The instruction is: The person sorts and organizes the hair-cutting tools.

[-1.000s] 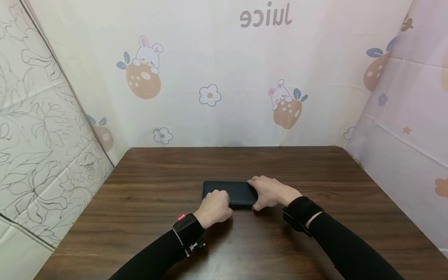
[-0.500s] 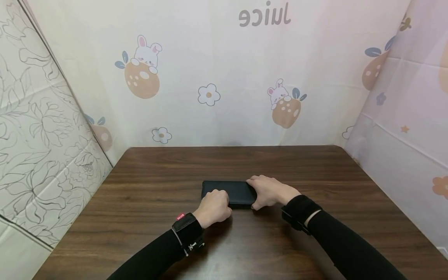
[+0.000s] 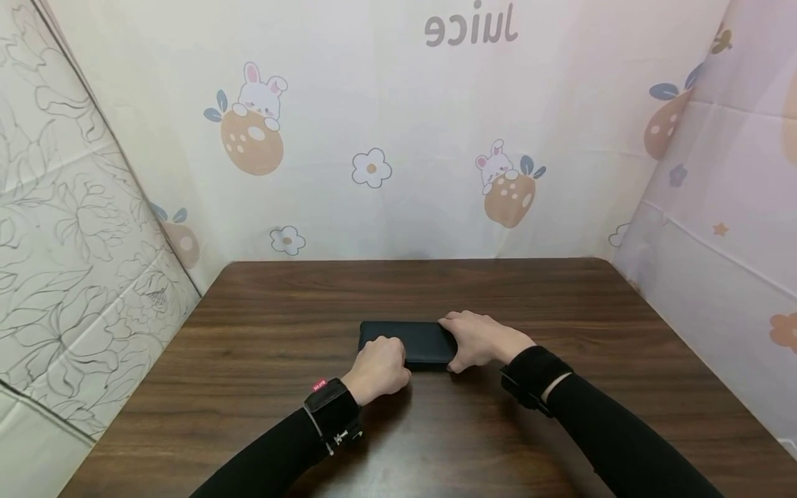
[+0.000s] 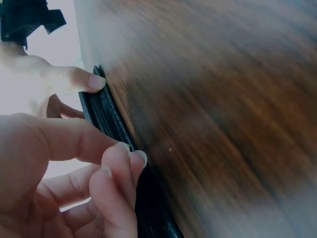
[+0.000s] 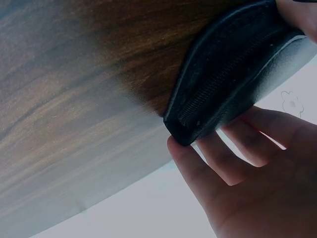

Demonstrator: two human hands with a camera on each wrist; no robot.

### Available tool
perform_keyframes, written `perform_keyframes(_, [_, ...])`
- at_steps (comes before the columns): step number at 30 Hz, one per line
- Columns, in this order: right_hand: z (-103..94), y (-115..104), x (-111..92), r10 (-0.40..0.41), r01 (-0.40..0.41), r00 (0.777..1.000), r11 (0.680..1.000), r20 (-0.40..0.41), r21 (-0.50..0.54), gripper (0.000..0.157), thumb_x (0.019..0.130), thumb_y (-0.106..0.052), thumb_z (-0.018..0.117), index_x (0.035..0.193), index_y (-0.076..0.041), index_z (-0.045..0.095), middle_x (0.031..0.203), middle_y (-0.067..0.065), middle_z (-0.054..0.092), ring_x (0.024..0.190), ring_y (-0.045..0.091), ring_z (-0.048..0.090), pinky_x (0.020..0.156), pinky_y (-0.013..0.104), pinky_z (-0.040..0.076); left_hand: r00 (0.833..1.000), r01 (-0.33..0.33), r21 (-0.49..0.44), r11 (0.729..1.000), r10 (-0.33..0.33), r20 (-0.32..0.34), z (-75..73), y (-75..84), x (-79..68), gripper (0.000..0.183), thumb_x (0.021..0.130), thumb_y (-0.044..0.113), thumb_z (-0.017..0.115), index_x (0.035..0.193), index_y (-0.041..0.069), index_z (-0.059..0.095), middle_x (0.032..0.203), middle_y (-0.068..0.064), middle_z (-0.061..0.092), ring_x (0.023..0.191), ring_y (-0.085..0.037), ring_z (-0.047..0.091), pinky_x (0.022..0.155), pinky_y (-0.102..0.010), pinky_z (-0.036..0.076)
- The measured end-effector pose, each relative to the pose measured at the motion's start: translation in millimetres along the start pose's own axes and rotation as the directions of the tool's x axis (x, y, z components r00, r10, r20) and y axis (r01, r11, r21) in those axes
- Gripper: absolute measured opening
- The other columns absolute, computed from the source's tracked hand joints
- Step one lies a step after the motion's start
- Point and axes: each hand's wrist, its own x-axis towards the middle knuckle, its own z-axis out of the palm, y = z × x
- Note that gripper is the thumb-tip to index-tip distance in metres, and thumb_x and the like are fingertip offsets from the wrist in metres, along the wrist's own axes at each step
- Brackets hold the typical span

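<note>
A black zip wallet (image 3: 429,344) lies flat on the wooden table, its zipper (image 5: 215,85) running along the side nearest me. My right hand (image 3: 481,340) grips the wallet's right end, thumb on the near edge and fingers around the far side. In the left wrist view, the left hand (image 4: 79,163) pinches at the zipper with thumb and curled fingers together. Whatever small part sits between those fingertips is hidden. In the right wrist view, the zipper teeth look closed, and several fingers of the right hand (image 5: 252,168) spread along the wallet's edge.
The dark wooden table (image 3: 286,304) extends around the wallet on all sides. A printed curtain (image 3: 423,104) hangs behind its far edge, with more cloth at left and right. Black bands (image 3: 533,380) circle both wrists.
</note>
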Motion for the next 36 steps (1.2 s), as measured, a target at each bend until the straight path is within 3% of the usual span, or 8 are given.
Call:
perform_keyframes(16, [-1.9, 0.1, -1.4, -0.008, 0.008, 1.0, 1.0, -0.003, 0.0, 0.085, 0.078, -0.03, 0.085, 0.149, -0.002, 0.049, 0.144, 0.014, 0.052, 0.126, 0.033, 0.053, 0.1, 0.05, 0.047, 1.0, 0.001, -0.005, 1.0, -0.001, -0.002, -2.0, -2.8, -2.3, 0.04, 0.087, 0.012, 0.072, 0.054, 0.016, 0.049, 0.051, 0.003, 0.043, 0.046, -0.014, 0.044, 0.048, -0.027, 0.035])
perform_keyframes(26, [-3.2, -1.5, -2.2, -0.012, 0.012, 1.0, 1.0, 0.003, -0.001, 0.084, 0.078, -0.029, 0.084, 0.148, -0.001, 0.049, 0.144, 0.015, 0.052, 0.127, 0.033, 0.053, 0.099, 0.049, 0.048, 1.0, 0.006, -0.037, 0.999, -0.006, -0.002, -0.6, -4.6, -4.4, 0.042, 0.087, 0.012, 0.073, 0.054, 0.017, 0.047, 0.05, 0.003, 0.039, 0.044, -0.014, 0.041, 0.047, -0.027, 0.031])
perform_keyframes(36, [-3.6, -2.7, -2.9, -0.004, 0.004, 1.0, 1.0, 0.005, 0.006, 0.083, 0.079, -0.029, 0.084, 0.149, -0.002, 0.048, 0.145, 0.014, 0.051, 0.129, 0.033, 0.052, 0.101, 0.049, 0.046, 1.0, -0.02, -0.031, 0.999, 0.02, -0.014, -2.9, -10.2, -6.7, 0.046, 0.086, 0.007, 0.069, 0.053, 0.017, 0.039, 0.049, 0.006, 0.028, 0.044, -0.011, 0.028, 0.047, -0.026, 0.023])
